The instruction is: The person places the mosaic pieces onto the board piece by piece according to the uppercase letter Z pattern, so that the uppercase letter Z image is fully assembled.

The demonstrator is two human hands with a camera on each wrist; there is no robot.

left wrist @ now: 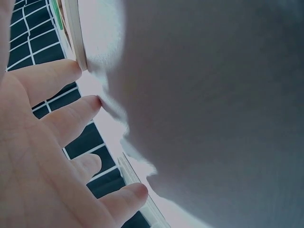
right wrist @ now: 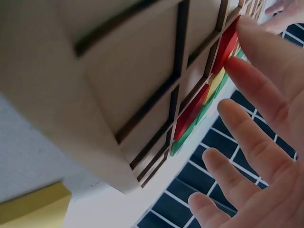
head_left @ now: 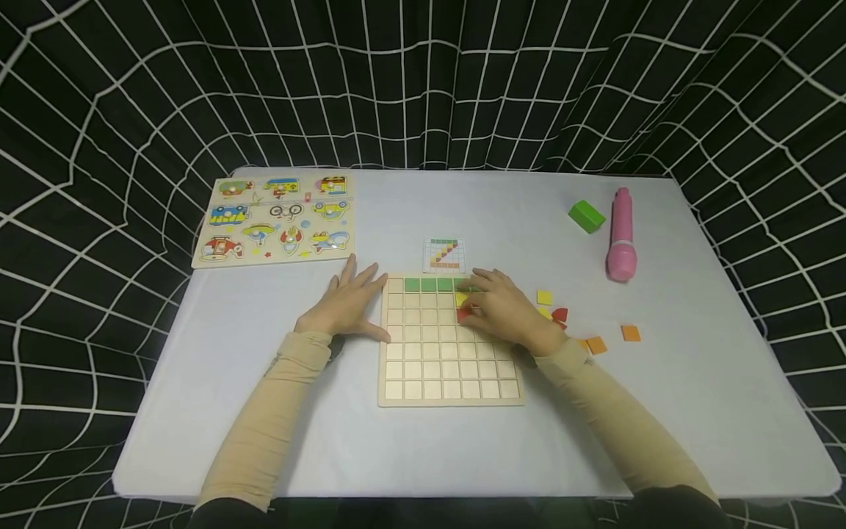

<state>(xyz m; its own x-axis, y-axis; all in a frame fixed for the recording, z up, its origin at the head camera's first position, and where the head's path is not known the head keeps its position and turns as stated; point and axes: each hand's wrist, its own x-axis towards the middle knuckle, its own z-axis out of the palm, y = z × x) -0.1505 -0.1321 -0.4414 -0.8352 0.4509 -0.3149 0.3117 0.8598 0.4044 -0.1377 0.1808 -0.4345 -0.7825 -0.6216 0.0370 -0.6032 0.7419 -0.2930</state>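
Observation:
A square wooden grid board (head_left: 451, 402) lies on the white table. Green square tiles (head_left: 429, 284) run along its far row, and a yellow tile (head_left: 460, 299) sits below them. My left hand (head_left: 342, 303), fingers spread, touches the board's left edge with thumb and index finger. Over the board's right part, my right hand (head_left: 505, 308) pinches a red tile (right wrist: 226, 45) between thumb and index finger at a grid cell. Its other fingers are extended. Another red tile (right wrist: 190, 116) shows on the board in the right wrist view. The right hand covers part of the far rows.
A small pattern card (head_left: 444, 256) lies beyond the board. Loose yellow (head_left: 544, 297), red (head_left: 559, 316) and orange tiles (head_left: 631, 333) are scattered to the right. Farther back are a green block (head_left: 586, 217) and a pink microphone-shaped object (head_left: 622, 235). A vehicle puzzle board (head_left: 274, 258) stands back left.

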